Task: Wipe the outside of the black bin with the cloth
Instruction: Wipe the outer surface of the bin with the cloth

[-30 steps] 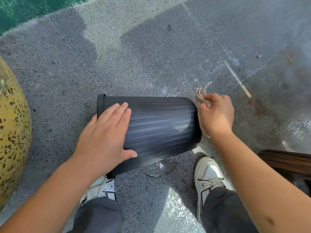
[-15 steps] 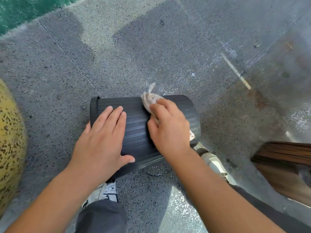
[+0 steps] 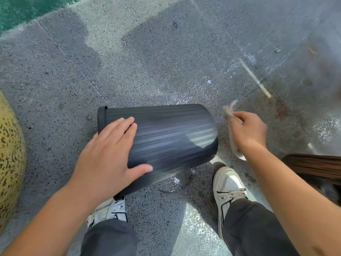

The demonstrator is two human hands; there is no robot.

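Note:
The black ribbed bin lies on its side on the speckled stone floor, its rim to the left and its base to the right. My left hand rests flat on the bin's rim end, fingers straight, thumb spread along the lower side. My right hand is off the bin, just right of its base, and grips the pale cloth. Part of the cloth sticks up above my fingers and part hangs below my wrist. The right hand is motion-blurred.
A yellow speckled rounded object stands at the left edge. A brown wooden thing lies at the right. My two white shoes stand just below the bin. A green surface borders the floor at top left.
My right hand with the cloth swept from the bin's base onto its middle, then back right and off the bin. My left hand stayed on the bin.

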